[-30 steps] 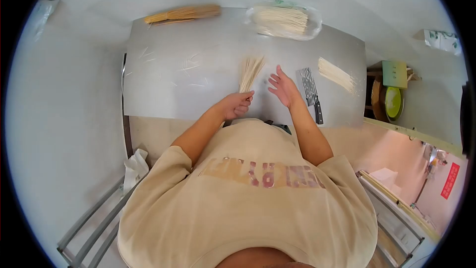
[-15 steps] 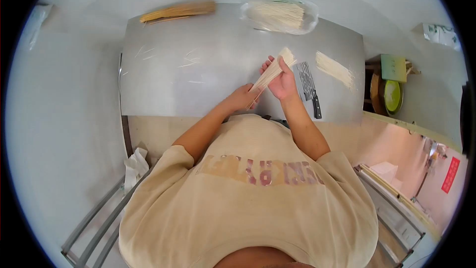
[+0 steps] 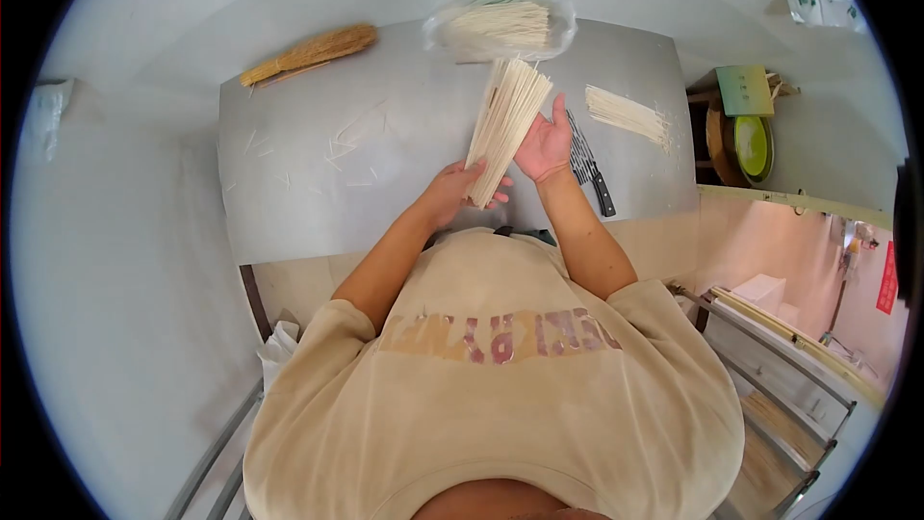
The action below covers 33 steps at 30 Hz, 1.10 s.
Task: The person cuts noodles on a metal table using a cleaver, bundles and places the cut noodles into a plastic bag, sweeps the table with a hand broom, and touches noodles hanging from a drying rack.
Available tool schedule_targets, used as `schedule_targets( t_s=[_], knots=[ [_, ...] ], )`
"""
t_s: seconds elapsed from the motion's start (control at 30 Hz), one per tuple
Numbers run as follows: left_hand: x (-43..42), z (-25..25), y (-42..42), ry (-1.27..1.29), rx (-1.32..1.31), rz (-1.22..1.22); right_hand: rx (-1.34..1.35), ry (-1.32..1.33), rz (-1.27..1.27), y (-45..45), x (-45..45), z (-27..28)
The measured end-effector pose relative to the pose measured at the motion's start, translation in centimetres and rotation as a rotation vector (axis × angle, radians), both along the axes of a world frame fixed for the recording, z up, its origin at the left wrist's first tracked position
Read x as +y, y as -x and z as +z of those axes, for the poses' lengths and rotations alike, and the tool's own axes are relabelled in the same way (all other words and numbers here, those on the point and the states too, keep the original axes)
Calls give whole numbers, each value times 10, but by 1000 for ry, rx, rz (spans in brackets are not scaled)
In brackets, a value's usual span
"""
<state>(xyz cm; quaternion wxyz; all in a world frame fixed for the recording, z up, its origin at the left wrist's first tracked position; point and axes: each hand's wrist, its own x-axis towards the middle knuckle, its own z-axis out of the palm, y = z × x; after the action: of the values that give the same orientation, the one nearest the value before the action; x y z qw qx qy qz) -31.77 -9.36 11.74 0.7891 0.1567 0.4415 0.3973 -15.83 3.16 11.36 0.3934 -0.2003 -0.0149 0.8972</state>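
Note:
A bundle of thin pale sticks (image 3: 507,120) slants up and away above the metal table. My left hand (image 3: 454,191) is closed around its near end, the thumb on top and fingertips showing past the right side. Against the bundle's right side, my right hand (image 3: 547,147) is open, palm up, with its thumb stretched out; part of its fingers is hidden behind the sticks. Just right of that hand lies a cleaver (image 3: 589,164) with a black handle and a patterned blade. Farther right is a loose pile of pale sticks (image 3: 626,114).
On the metal table (image 3: 298,221), a straw brush (image 3: 313,55) lies at the back left and a plastic bag of pale sticks (image 3: 500,24) at the back middle. Stray sticks (image 3: 346,146) lie at left. A green bowl (image 3: 751,144) and a green box (image 3: 744,91) stand beyond the right edge.
The bundle was upright in my left hand, then leaned over my right palm; now it is steeper and spread wider. My right hand has moved from apart to beside it. The view has shifted.

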Motion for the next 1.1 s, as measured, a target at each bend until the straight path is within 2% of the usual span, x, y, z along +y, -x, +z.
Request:
schedule_targets(
  t_s=[0.1, 0.27, 0.53, 0.63, 0.93, 1.0, 1.1],
  knots=[
    [0, -8, 3, 2, -69, -61, 32, -11, 33, -2, 2, 2],
    [2, -34, 7, -44, -38, -112, -18, -29, 31, 2, 7, -3],
    [16, -18, 3, -78, 86, -176, 27, 59, 20, 2, 14, -5],
    [25, -17, 3, -55, 151, -135, 1, -15, 7, 1, 21, -8],
    [42, 3, 3, 26, 75, -107, -185, -106, 23, -12, 33, -9],
    [42, 7, 4, -17, 106, -132, -303, -32, -30, -11, 31, -8],
    [42, 13, 2, -59, 195, -109, -351, -59, -27, -11, 31, -8]
  ],
)
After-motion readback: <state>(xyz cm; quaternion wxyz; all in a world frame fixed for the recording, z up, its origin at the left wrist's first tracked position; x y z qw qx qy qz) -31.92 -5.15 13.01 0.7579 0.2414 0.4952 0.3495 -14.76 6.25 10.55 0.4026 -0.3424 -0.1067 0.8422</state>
